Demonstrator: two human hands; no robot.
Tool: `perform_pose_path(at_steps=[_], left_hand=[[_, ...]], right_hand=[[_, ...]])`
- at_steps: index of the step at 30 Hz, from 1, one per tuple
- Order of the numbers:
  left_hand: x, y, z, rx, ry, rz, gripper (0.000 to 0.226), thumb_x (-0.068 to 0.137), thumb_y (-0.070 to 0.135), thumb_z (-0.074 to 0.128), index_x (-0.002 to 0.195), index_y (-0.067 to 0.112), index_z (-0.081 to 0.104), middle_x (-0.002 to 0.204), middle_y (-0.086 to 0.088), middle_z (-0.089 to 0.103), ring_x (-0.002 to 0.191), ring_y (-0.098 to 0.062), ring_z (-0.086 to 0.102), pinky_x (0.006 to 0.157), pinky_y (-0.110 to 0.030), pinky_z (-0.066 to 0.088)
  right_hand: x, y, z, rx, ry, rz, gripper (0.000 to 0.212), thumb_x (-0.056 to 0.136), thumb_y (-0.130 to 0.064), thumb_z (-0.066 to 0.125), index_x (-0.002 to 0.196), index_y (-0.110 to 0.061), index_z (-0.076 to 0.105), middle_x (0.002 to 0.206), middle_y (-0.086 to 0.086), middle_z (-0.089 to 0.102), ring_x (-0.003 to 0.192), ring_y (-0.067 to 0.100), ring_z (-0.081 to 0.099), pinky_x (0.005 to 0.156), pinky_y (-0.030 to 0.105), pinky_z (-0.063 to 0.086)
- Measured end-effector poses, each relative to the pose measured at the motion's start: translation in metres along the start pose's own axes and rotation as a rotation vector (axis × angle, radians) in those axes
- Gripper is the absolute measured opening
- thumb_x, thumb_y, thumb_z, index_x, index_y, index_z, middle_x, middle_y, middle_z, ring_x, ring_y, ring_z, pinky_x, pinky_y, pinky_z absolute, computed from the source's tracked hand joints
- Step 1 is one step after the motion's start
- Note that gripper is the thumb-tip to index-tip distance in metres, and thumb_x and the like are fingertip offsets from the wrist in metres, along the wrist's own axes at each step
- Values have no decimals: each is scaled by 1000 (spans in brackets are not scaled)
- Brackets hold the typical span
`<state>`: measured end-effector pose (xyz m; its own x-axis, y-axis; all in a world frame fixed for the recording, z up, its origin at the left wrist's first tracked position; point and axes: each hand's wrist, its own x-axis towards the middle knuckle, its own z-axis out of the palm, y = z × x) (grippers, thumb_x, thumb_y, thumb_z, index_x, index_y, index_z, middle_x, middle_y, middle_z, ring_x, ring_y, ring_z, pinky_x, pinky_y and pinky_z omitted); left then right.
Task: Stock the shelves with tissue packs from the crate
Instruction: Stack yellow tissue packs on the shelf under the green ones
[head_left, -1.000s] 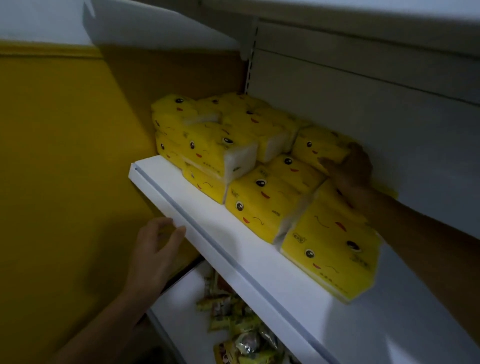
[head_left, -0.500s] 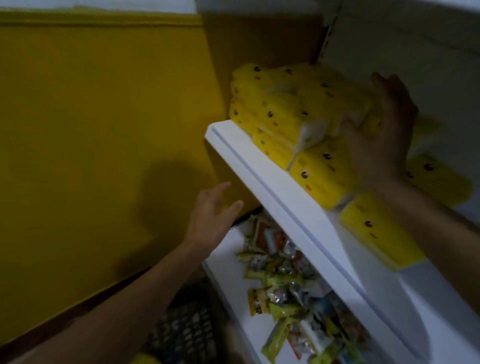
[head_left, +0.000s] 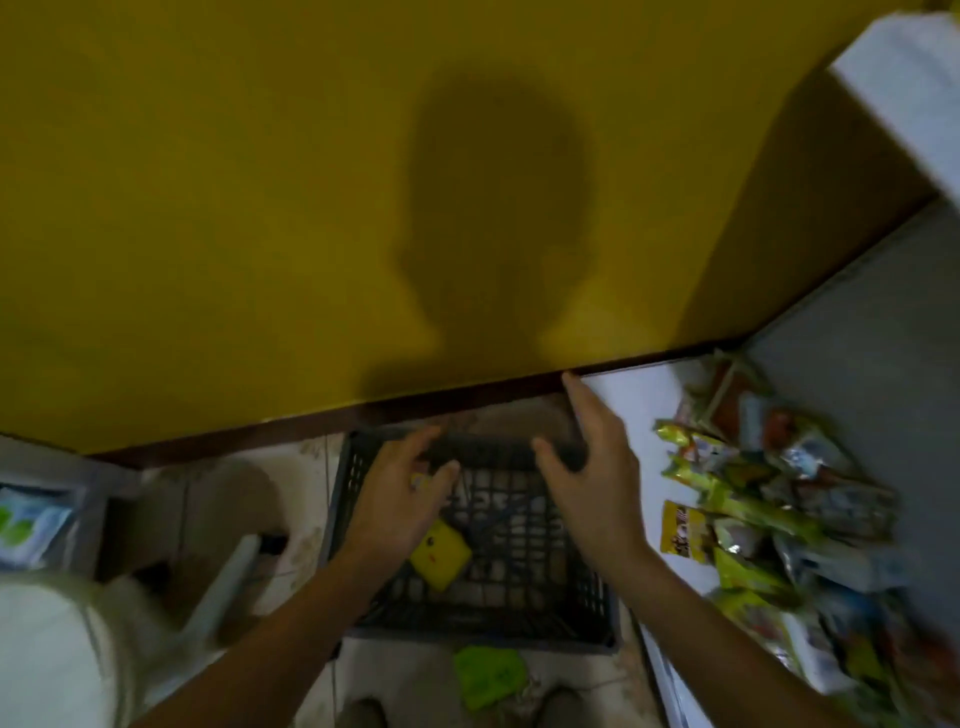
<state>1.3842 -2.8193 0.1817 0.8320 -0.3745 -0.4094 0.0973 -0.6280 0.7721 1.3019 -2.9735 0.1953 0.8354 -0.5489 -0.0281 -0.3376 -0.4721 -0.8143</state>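
A dark slatted crate (head_left: 519, 613) stands on the floor below me against the yellow wall. One yellow tissue pack (head_left: 441, 553) lies on its bottom, partly hidden by my left wrist. My left hand (head_left: 400, 499) hovers over the crate's left half, fingers loosely spread, holding nothing. My right hand (head_left: 592, 467) hangs over the crate's right side next to the lower shelf, fingers straight and empty. The edge of the upper white shelf (head_left: 904, 88) shows at the top right; the stocked packs are out of view.
The lower white shelf (head_left: 634, 395) on the right carries a heap of snack packets (head_left: 753, 499). A green packet (head_left: 488, 675) lies on the floor in front of the crate. A white plastic chair (head_left: 67, 639) stands at the lower left.
The view has swung down from the upper shelf to the floor crate. My right hand left the stacked packs, and both hands came down over the crate.
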Motion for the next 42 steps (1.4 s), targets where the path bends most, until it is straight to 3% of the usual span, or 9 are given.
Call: perform_pose_path(at_steps=[9, 17, 21, 24, 28, 32, 35, 38, 42], left_hand=[[24, -199, 36, -68, 9, -291, 30, 93, 14, 54, 123, 11, 55, 105, 1, 55, 98, -13, 52, 77, -16, 37], [120, -337, 127, 63, -224, -346, 46, 84, 5, 61, 128, 1, 46, 126, -19, 53, 118, -33, 50, 94, -34, 43], [150, -363, 157, 115, -282, -412, 72, 87, 8, 60, 144, 8, 17, 146, -13, 31, 131, -28, 34, 86, -21, 35], [160, -369, 170, -20, -239, -483, 67, 90, -3, 51, 144, 0, 11, 142, -16, 33, 126, -30, 38, 65, -16, 36], [139, -347, 164, -68, -285, -512, 71, 91, 4, 53, 146, 9, 9, 126, -1, 39, 122, -26, 43, 74, -20, 37], [106, -290, 140, -119, -215, -422, 58, 83, 14, 61, 136, 11, 36, 114, -2, 51, 104, -18, 50, 81, -23, 37], [78, -229, 115, -134, -133, -325, 46, 87, 11, 59, 130, 15, 41, 110, -1, 53, 101, -17, 51, 76, -22, 39], [51, -164, 89, -151, -66, -185, 37, 88, 11, 59, 122, 20, 47, 111, -7, 58, 106, -25, 55, 85, -29, 45], [26, -72, 52, -246, -20, -90, 34, 86, 1, 58, 113, 21, 53, 97, 3, 59, 85, -9, 56, 58, -5, 42]], right_hand=[[-55, 171, 204, -85, -409, 446, 73, 82, -20, 72, 143, -8, 34, 146, 13, 39, 134, 28, 37, 112, 35, 29], [-53, 325, 334, 80, -402, 983, 93, 64, -37, 84, 139, -2, 41, 140, 16, 46, 124, 34, 48, 104, 44, 40], [-48, 356, 371, 179, -413, 1092, 96, 71, -22, 81, 147, -3, 24, 149, 13, 33, 131, 33, 41, 106, 45, 38], [-42, 364, 370, 231, -383, 1040, 89, 77, -14, 76, 148, -10, 23, 149, 10, 34, 131, 31, 40, 105, 41, 38], [-45, 332, 329, 291, -355, 870, 89, 74, -8, 78, 146, -20, 27, 143, 5, 41, 127, 26, 44, 101, 39, 41], [-56, 267, 261, 320, -364, 628, 93, 70, -9, 81, 137, -36, 23, 136, -5, 40, 124, 15, 43, 97, 28, 39], [-58, 215, 209, 119, -382, 461, 102, 65, -26, 85, 140, -38, 16, 150, 3, 24, 136, 19, 28, 106, 23, 28], [-51, 164, 158, 64, -255, 339, 89, 74, -15, 79, 136, -37, 20, 150, 11, 21, 137, 24, 29, 99, 12, 27], [-40, 91, 92, 3, -129, 312, 81, 78, -21, 76, 144, -27, 28, 145, 12, 32, 129, 26, 39, 90, 11, 28]])
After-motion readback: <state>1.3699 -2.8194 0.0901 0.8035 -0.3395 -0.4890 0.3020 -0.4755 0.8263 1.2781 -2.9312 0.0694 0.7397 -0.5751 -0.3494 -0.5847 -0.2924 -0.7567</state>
